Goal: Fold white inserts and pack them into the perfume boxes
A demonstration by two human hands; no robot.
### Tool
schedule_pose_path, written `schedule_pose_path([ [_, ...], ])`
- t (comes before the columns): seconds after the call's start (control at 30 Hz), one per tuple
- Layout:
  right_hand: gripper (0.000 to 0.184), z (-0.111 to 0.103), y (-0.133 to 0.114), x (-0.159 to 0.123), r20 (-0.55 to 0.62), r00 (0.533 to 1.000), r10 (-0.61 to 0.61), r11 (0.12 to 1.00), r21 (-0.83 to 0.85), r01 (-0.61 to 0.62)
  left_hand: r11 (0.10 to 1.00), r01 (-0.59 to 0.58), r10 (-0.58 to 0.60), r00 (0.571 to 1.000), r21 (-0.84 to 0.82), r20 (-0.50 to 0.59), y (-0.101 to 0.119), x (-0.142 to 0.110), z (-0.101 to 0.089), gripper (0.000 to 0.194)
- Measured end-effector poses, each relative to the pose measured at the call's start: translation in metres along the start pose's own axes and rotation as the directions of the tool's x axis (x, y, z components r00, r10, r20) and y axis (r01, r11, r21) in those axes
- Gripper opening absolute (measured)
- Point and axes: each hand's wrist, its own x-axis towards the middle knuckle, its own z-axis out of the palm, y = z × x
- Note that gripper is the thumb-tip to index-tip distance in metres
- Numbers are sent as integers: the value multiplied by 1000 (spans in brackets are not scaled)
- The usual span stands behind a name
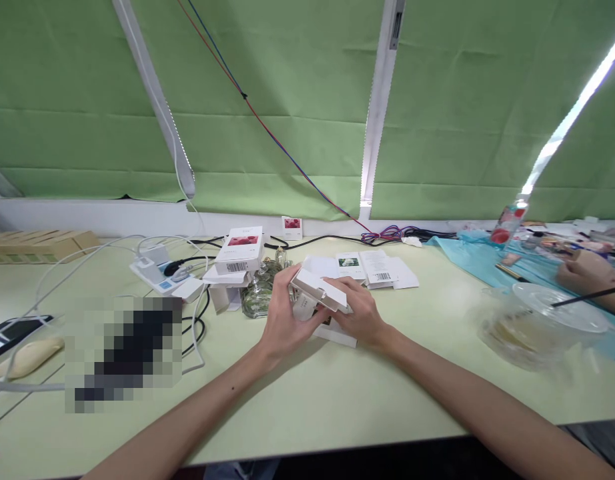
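Both my hands meet over the middle of the pale green table (337, 400). My left hand (283, 313) and my right hand (360, 315) are closed round a small white carton (320, 292), held tilted just above the table. Another white box (337, 335) lies under my right hand. A clear glass bottle (255, 299) stands just left of my left hand. Behind it rests a white box with a red picture and a barcode (240, 250).
Flat white cartons (377, 268) lie behind my hands. A power strip (155, 275) with cables sits at left. A clear plastic bowl and lid (537, 320) stand at right. Another person's hand (585, 272) rests on a blue cloth at far right.
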Motion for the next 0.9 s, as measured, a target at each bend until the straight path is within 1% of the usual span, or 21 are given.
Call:
schedule_pose_path([
  [0.17, 53, 0, -3, 0, -40, 999, -7, 999, -47, 5, 999, -24, 25, 999, 21, -31, 3, 1, -1, 73],
  [0.37, 53, 0, -6, 1, -61, 998, -25, 998, -51, 22, 993, -109, 113, 991, 52, -74, 3, 2, -1, 73],
  [0.67, 57, 0, -6, 1, -77, 996, -43, 997, -67, 38, 988, -141, 147, 984, 58, -104, 3, 3, 0, 76],
  [0.8, 55, 1, -5, 1, -92, 994, -54, 995, -89, 46, 987, -137, 147, 981, 82, -124, 2, 2, 0, 81],
  [0.9, 54, 1, -5, 2, -99, 993, -70, 992, -110, 59, 990, -116, 126, 984, 84, -126, 3, 2, 0, 79],
])
